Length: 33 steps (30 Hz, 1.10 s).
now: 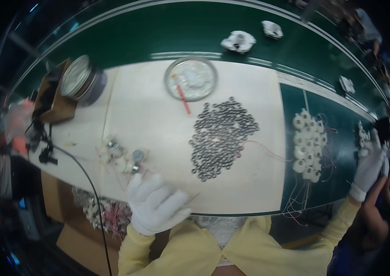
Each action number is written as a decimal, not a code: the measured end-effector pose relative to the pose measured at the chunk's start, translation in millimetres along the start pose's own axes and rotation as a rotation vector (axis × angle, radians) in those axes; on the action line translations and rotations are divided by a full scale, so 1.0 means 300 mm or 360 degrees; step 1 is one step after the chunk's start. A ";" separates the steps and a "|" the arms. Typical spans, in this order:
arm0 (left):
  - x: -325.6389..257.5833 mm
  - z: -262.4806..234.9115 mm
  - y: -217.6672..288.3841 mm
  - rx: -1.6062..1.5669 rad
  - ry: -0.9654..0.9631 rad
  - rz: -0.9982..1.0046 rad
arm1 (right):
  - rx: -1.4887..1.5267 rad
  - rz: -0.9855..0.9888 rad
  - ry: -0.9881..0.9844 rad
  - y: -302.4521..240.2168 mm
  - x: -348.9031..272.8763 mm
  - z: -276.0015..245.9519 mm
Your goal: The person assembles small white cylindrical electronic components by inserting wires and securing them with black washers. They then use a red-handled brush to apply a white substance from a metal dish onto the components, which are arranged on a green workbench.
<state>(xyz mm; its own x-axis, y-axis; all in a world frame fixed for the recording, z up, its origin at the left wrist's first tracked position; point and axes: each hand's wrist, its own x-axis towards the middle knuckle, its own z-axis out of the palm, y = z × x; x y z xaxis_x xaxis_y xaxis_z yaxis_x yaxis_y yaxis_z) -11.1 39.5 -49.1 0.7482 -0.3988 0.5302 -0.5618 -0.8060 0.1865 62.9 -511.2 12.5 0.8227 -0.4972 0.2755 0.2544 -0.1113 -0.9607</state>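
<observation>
My left hand point(154, 204), in a white glove, rests at the near edge of the pale work mat point(149, 110), fingers curled; whether it pinches the thin wire by its fingertips is unclear. Just beyond it lie a few small wired parts point(123, 156). My right hand point(369, 163), also gloved, reaches far right and touches a small cluster of white coil parts point(364, 136). A large heap of small dark metal rings point(222, 135) covers the mat's middle. A pile of white bobbins with red wires point(310, 145) sits on the green surface.
A round metal dish point(190, 78) holding a red-handled tool stands at the back. A tape roll point(82, 79) sits by a brown box point(54, 99) at left. White parts point(238, 41) lie on the green belt. A black cable point(82, 170) crosses the left. Another person stands at the right.
</observation>
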 end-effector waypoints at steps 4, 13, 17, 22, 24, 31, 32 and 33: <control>0.059 -0.005 0.072 -0.0239 0.0401 0.0441 | 0.0837 0.0309 -0.0808 -0.097 -0.172 0.338; 0.155 -0.041 0.077 -0.0284 0.0398 0.0362 | 0.0969 0.1967 -0.2334 -0.074 -0.587 0.841; 0.107 -0.012 0.051 -0.0189 0.0300 0.0082 | 0.0833 0.1957 -0.2241 -0.053 -0.600 0.850; 0.061 0.012 0.018 -0.0284 0.0104 0.0022 | 0.0726 0.2077 -0.2284 0.026 -0.586 0.804; 0.051 0.015 0.000 -0.0175 0.0092 -0.0046 | 0.0649 0.2206 -0.2189 0.025 -0.577 0.788; 0.054 0.021 -0.149 0.0507 0.0084 -0.0598 | -0.0086 0.1753 -0.1965 -0.035 -0.436 0.711; 0.040 0.026 -0.160 0.0577 0.0059 -0.0631 | -0.0377 0.1523 -0.1972 -0.048 -0.420 0.712; 0.028 0.032 -0.168 0.0647 0.0034 -0.0663 | -0.0578 0.1201 -0.1929 -0.046 -0.426 0.697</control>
<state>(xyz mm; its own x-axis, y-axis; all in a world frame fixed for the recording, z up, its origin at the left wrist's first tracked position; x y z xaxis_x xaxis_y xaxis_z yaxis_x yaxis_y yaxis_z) 26.8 72.7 -62.0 0.8674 -0.0068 0.4976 -0.0381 -0.9979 0.0527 60.5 -266.0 -2.3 0.6599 0.4534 -0.5992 -0.4069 -0.4548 -0.7922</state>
